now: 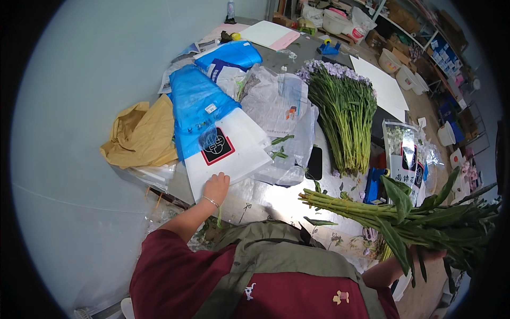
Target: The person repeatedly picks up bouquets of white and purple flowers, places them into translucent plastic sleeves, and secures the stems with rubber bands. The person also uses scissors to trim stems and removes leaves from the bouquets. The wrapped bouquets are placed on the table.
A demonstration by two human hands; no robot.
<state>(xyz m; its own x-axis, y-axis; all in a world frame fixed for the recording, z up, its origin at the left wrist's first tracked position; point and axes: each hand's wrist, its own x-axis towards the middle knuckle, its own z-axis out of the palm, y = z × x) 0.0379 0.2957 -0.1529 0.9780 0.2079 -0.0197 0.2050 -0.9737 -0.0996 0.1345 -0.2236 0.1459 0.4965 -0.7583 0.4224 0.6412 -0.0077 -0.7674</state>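
My left hand (217, 188) lies over the lower edge of a white flower sleeve (243, 157) printed with a black and red emblem. Its fingertips touch the sleeve; my thumb is hidden, so a grip cannot be made out. A blue plastic wrapper (199, 107) covers the upper part of the sleeve. At the right, my right hand (428, 255) is closed around a leafy bunch of green stems (358, 211). The cut ends point left over the table, and the bunch's far end runs into the dark rim. Leaves hide most of that hand.
A large bunch of pale purple flowers (344, 115) lies on the metal table (275, 199), beside a black phone (314, 163). A blue tape dispenser (374, 185) stands near a sleeved white bouquet (402, 155). Crumpled brown paper (139, 133) sits against the wall (79, 139).
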